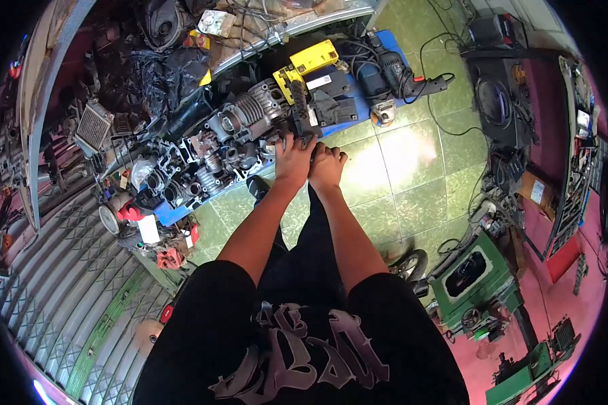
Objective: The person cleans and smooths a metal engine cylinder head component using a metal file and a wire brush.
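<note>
My left hand (293, 162) is at the near edge of the blue-topped bench (175, 213), its fingers bent over a small dark part. Close against it on the right is my right hand (327, 167), with the fingers curled in. What lies inside the fingers is mostly hidden; only a dark edge shows between the hands. Just beyond them stands a dark ribbed strip (300, 98). To its left lies a finned engine cylinder (246, 113), and black plastic pieces (334, 108) lie to the right.
Yellow boxes (314, 58), a corded power drill (393, 71) and an angle grinder (383, 111) rest on the bench's right part. Several engine parts (182, 182) crowd its left. A green machine (469, 283) stands at right on the floor. Cables cross the green tiles (412, 162).
</note>
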`<state>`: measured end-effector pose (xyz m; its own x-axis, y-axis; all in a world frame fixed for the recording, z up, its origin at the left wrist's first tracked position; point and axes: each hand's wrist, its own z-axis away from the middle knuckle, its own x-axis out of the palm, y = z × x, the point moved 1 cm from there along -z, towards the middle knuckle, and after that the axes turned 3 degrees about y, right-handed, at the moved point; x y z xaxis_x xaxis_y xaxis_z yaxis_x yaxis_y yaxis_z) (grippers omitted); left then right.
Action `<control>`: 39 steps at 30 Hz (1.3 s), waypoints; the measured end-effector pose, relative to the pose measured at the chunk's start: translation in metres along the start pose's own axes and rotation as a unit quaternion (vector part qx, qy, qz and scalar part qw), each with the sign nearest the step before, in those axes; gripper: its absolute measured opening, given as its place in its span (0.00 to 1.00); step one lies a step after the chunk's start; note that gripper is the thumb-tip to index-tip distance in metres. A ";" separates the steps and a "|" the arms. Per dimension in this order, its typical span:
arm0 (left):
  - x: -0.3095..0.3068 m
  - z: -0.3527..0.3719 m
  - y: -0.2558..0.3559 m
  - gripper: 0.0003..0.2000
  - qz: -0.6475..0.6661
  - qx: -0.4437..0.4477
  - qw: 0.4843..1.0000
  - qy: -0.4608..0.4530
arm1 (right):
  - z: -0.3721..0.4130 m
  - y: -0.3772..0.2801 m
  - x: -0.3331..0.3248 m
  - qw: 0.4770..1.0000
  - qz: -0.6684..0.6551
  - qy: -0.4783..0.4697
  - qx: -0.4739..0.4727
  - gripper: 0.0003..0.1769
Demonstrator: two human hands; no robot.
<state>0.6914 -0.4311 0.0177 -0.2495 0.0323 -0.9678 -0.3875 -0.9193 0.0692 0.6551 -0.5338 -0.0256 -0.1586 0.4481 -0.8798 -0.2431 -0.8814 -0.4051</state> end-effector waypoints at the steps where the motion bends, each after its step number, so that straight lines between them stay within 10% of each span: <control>1: 0.002 -0.001 0.001 0.23 0.019 -0.004 1.000 -0.014 | -0.001 -0.001 0.000 1.000 0.016 0.001 0.001 0.15; 11: 0.000 -0.019 -0.005 0.22 0.012 0.002 0.998 -0.056 | -0.009 -0.001 -0.007 0.999 -0.019 -0.037 -0.009 0.13; 23: -0.061 0.024 -0.031 0.18 0.080 0.015 0.980 0.181 | 0.020 -0.027 -0.097 0.982 -0.088 0.035 -0.163 0.23; 39: -0.199 0.205 -0.162 0.28 0.003 0.011 0.941 0.339 | 0.115 -0.217 -0.170 0.955 -0.148 0.081 -0.242 0.29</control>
<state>0.6220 -0.2083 0.2485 0.3679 -0.2382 -0.8988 -0.4086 -0.9097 0.0738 0.6248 -0.4012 0.2407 0.0075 0.6942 -0.7197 0.2235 -0.7027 -0.6755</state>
